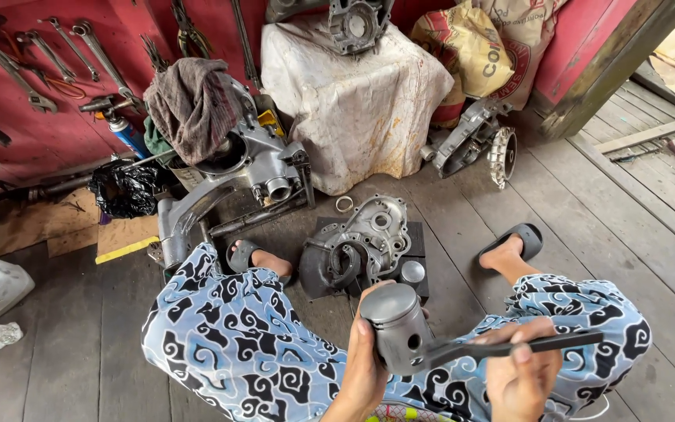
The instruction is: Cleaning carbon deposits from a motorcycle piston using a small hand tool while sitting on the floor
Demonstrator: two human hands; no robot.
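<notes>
piston (pixel 394 322), a grey metal cylinder, is sitting in the lower middle of the frame, just above the person's patterned lap. left hand (pixel 362 367) is wrapping around its left side, fingers closed on the skirt and thumb up near the flat crown. right hand (pixel 521 375), lower right, is gripping a dark flat file (pixel 509 347) whose tip is meeting the piston low on its side, beside the round pin hole.

judging by its look, the piston is being a stiff, fairly light casting, smooth and probably oily, so likely slippery in a bare palm. its skirt edge and ring grooves are looking like the parts easiest to nick, so the firm place to hold seems to be around the solid body under the crown, as the left hand is doing now.

beyond the knees, at the centre of the frame, an engine cover (pixel 361 244) is lying on a dark mat on the wooden floor (pixel 634 203). a larger engine casing (pixel 236 176) with a rag (pixel 193 105) draped over it is standing at the upper left, under spanners (pixel 91 51) hanging on the red wall. a cloth-covered block (pixel 353 101) is standing at the upper middle, with sacks (pixel 486 47) to its right.
</notes>
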